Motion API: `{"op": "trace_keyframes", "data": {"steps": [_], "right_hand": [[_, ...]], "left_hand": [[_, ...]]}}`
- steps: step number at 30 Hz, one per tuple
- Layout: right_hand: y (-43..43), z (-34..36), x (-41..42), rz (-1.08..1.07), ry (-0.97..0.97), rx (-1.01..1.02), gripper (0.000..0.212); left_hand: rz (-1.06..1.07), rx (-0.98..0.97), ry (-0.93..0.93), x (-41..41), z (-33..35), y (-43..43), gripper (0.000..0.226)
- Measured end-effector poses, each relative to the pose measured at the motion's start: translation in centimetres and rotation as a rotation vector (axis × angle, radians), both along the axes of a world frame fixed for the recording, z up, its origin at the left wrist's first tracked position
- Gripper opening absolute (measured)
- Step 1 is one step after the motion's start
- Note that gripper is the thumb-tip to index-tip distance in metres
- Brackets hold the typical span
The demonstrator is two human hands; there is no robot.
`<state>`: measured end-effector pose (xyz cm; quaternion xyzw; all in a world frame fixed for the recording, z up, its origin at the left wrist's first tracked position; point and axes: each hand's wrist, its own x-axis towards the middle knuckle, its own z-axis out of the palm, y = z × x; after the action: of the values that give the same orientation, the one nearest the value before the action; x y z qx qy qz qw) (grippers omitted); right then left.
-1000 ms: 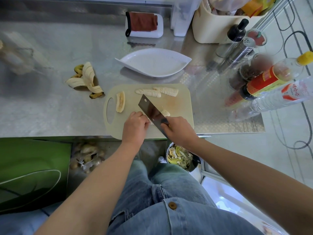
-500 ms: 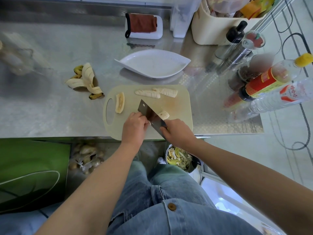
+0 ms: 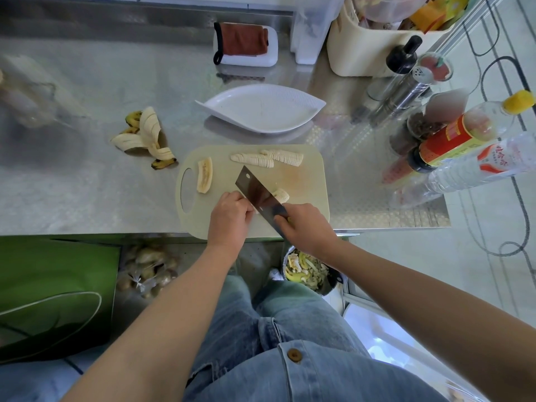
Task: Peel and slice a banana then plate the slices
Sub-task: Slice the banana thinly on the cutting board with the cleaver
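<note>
**While one hand steadies the banana, the other holds the cleaver**

Where the cutting board (image 3: 307, 181) lies at the near edge of the steel counter (image 3: 87, 184), both hands meet over its near half. The left hand (image 3: 229, 219) sits with its fingers curled tightly downward, knuckles close against the flat of the cleaver (image 3: 256, 192), bunched over the banana piece (image 3: 280, 195). Most of that piece is hidden beneath the fingers, and only its pale end shows on the far side of the blade. The right hand (image 3: 307, 227) is wrapped around the cleaver's handle at the board's near right corner, with one finger reaching onto the base of the blade. The blade slants across the board's middle, its tip toward the far left.

Along the board's far edge lie two rows of slices (image 3: 252, 160), fanned and overlapping, end to end. Toward the board's left end, beside the handle cutout, a banana half (image 3: 204, 175) rests cut side up. Just beyond the board's far edge sits a white leaf-shaped plate (image 3: 261, 111). Left of the board, on the counter, the banana peel (image 3: 145, 134) lies splayed open. Right of the board stand several bottles (image 3: 452, 140) and shakers. Below the board's near edge, on the floor, a bin (image 3: 304, 271) holds yellow peel scraps.
</note>
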<state>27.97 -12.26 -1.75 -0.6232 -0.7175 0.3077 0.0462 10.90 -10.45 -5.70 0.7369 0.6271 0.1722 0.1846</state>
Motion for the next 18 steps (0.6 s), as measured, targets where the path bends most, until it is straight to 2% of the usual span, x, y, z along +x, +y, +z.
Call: {"op": "trace_keyframes", "data": {"steps": [13,16,18], "right_hand": [[-0.2,-0.4,-0.5,-0.005,-0.054,-0.058,0.022],[0.6,-0.1,-0.1,0.031,-0.072,-0.025,0.026],[1.2,0.5,0.5,0.02,-0.012,0.021,0.026]], "left_hand": [[0.002,0.009,0.014,0.1,0.3,0.1,0.004],[0.008,0.01,0.013,0.1,0.2,0.1,0.006],[0.002,0.01,0.01,0.1,0.3,0.1,0.009]]}}
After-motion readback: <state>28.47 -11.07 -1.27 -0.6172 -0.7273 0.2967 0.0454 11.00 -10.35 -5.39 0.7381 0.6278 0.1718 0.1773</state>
